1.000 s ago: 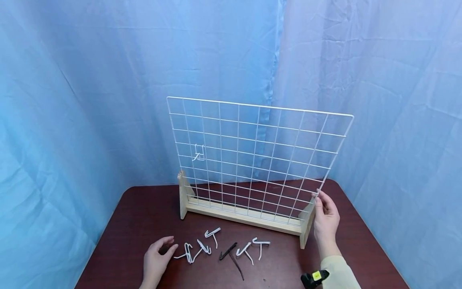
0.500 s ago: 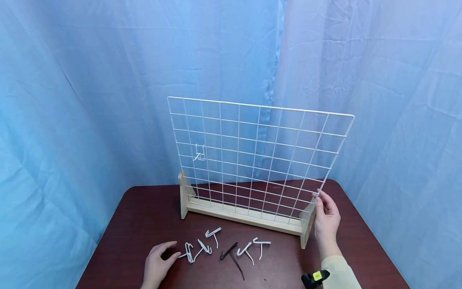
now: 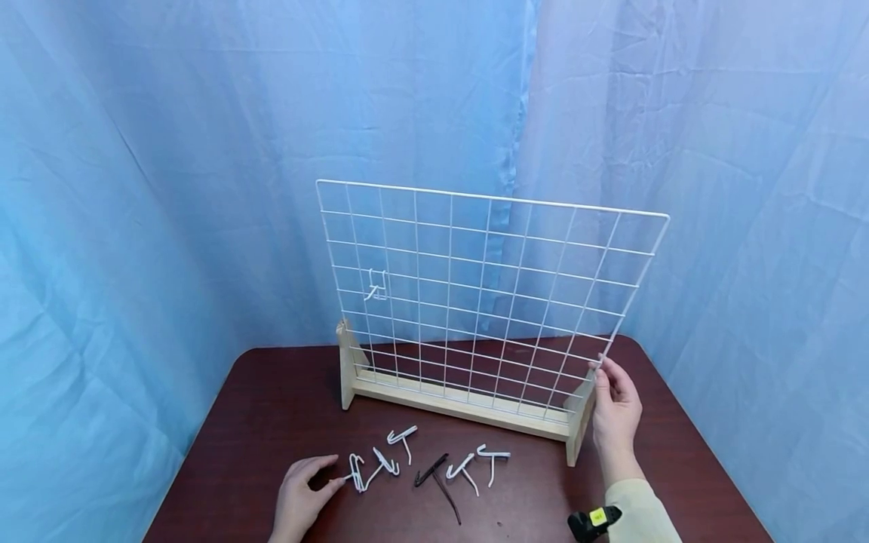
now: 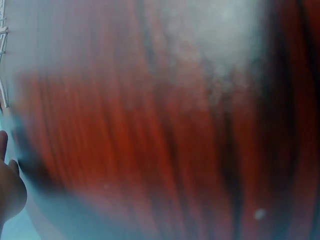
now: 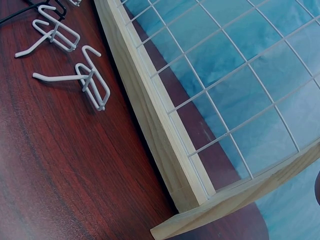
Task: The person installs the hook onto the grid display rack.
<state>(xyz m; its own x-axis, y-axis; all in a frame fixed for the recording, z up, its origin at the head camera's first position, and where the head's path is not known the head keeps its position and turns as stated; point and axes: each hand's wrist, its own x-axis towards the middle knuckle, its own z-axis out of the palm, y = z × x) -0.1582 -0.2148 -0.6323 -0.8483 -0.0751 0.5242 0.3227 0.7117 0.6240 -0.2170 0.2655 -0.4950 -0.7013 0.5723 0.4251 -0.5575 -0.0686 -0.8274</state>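
Head view shows me the left hand [image 3: 302, 490] with thumb and fingers parted, its thumb tip apparently touching the prong of the leftmost white hook [image 3: 357, 474], 1 of 6 hooks lying on the table [image 3: 536, 498]; I see no firm grip. The right hand [image 3: 616, 403] pinches the side wire of the white grid [image 3: 481, 288], low beside the wooden stand [image 3: 462, 408]. The hook looks light, stiff and hardly fragile, perhaps slippery; its prong seems the best hold, leaving the curled ends free.
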